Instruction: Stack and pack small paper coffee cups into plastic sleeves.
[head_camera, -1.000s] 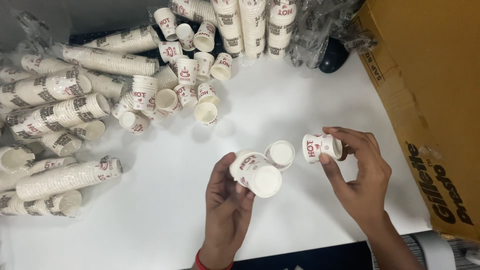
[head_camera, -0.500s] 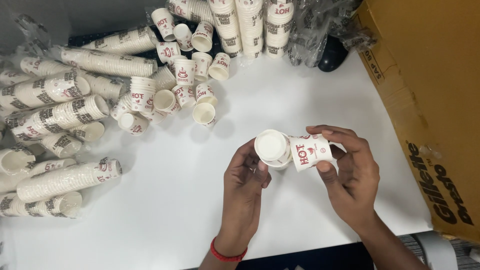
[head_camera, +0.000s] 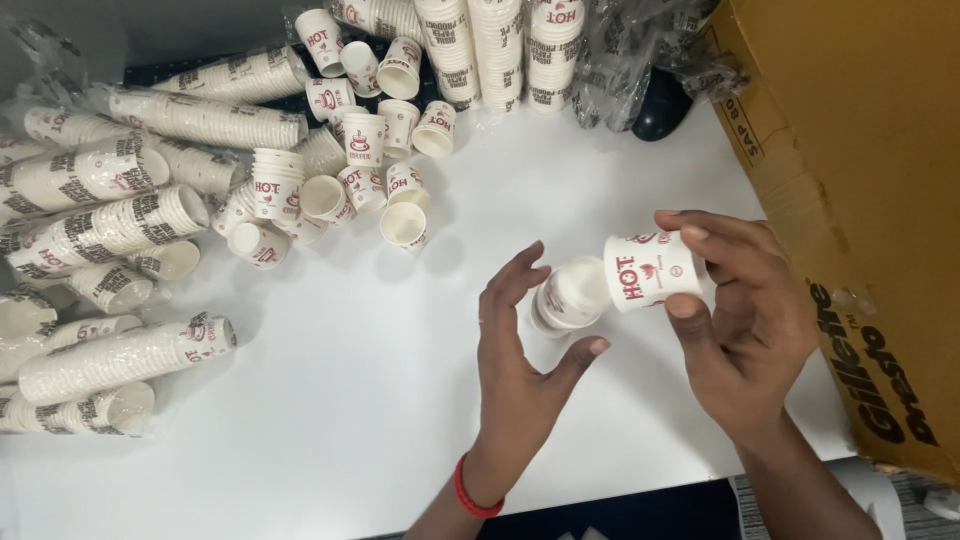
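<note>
We see the right hand (head_camera: 745, 330) pinching a small white paper cup with red print (head_camera: 652, 270) between thumb and fingertips, tipped sideways, mouth pointing left, held above the white tabletop (head_camera: 330, 440). Just beside its mouth is a second small white paper cup (head_camera: 568, 297), blurred; the left hand (head_camera: 520, 365) curls loosely around it, fingers spread, and we cannot tell if it touches. Well apart, upper left, lies a pile of loose white paper cups (head_camera: 365, 170) and long sleeved stacks of cups (head_camera: 120, 210). A brown cardboard box (head_camera: 860, 170) stands right.
</note>
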